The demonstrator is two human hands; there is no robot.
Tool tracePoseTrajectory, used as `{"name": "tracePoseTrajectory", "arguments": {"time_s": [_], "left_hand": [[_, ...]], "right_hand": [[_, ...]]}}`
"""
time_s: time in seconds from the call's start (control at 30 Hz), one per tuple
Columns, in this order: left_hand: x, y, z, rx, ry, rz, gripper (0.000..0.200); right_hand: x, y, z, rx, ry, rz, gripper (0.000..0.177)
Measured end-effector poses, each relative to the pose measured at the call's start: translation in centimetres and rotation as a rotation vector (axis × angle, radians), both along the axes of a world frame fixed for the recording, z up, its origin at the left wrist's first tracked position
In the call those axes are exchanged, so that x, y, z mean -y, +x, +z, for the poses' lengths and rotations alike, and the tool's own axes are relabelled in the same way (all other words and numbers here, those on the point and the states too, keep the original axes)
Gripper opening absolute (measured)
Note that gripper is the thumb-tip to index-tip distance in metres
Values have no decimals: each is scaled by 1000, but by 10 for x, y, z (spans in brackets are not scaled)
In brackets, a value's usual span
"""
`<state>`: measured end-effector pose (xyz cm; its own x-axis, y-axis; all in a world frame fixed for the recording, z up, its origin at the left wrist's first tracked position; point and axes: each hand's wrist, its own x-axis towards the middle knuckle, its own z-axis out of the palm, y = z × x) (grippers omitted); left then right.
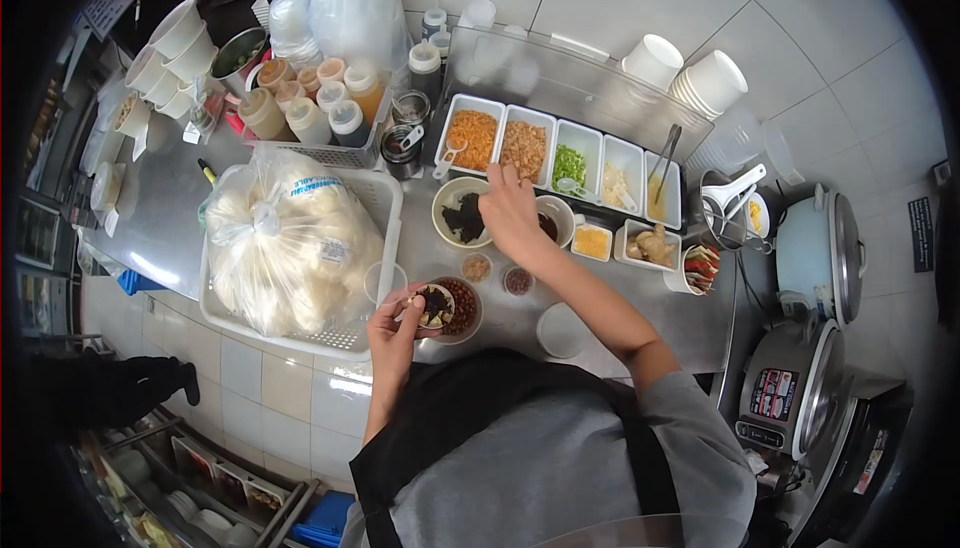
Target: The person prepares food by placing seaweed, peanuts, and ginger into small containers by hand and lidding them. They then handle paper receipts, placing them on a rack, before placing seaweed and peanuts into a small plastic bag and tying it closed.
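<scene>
My left hand [393, 329] is closed around a small cup [437, 306] holding dark shreds and pale yellow bits. Below the cup's right side is a bowl of reddish-brown beans or nuts [462, 320], partly covered by it. My right hand [513, 216] is at the right rim of a white bowl [440, 220] with black shredded food [464, 218] inside. Its fingers are bent together, and the fingertips are partly hidden, so I cannot make out what they grip. Just to the right stands a cup of dark liquid [549, 227]. Two small dishes [477, 267] [517, 280] sit between my hands.
Behind my right hand a rack holds trays of orange shreds [472, 136], brownish bits [524, 147] and chopped greens [569, 164]. A large bagged white bundle [290, 248] fills the basket [392, 210] at left. Sauce bottles [310, 118] stand behind it; cookers [790, 388] are at right.
</scene>
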<state>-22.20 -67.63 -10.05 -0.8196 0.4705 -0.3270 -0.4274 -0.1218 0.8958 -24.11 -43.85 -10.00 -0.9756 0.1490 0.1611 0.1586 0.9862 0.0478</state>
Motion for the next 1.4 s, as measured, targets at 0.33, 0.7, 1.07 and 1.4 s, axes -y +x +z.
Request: {"name": "tracePoseTrajectory", "arguments": {"time_s": [0.33, 0.7, 1.07, 1.4], "left_hand": [[-14, -12, 3, -47, 27, -56, 28], [-53, -23, 3, -157, 45, -157, 29], [-69, -2, 7, -125, 115, -214, 32], [-71, 7, 14, -126, 119, -219, 31]], "right_hand": [[-33, 0, 21, 35, -351, -10, 4], [-17, 48, 71, -17, -968, 277, 15], [1, 73, 48, -71, -1131, 128, 12], [-7, 87, 49, -100, -1089, 198, 10]]}}
